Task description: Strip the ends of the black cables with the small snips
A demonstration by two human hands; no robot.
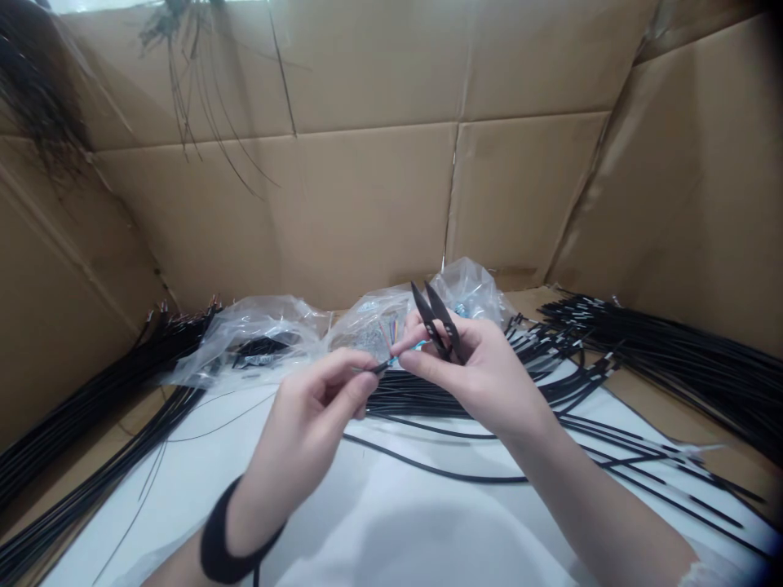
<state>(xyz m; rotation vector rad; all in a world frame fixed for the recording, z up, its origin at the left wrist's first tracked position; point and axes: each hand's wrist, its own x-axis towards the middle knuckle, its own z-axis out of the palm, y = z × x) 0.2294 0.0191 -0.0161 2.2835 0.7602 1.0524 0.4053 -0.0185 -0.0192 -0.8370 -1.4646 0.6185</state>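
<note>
My left hand (324, 416), a dark band at its wrist, is closed in a pinch on the end of a black cable (383, 366). Thin coloured wires (393, 328) fan upward near the fingertips. My right hand (471, 367) is closed around a pair of black thread snips (437, 322), whose blades point up and stand apart. Its thumb and a finger also pinch close to the cable end, nearly meeting my left fingertips. Exactly what those right fingertips touch is hidden.
Black cables lie in bundles at the left (110, 391), behind my hands (422, 395) and at the right (666, 359). Clear plastic bags (269, 314) stand at the back on a white work surface (391, 505). Cardboard walls (342, 212) enclose it; dark strands (201, 98) hang above.
</note>
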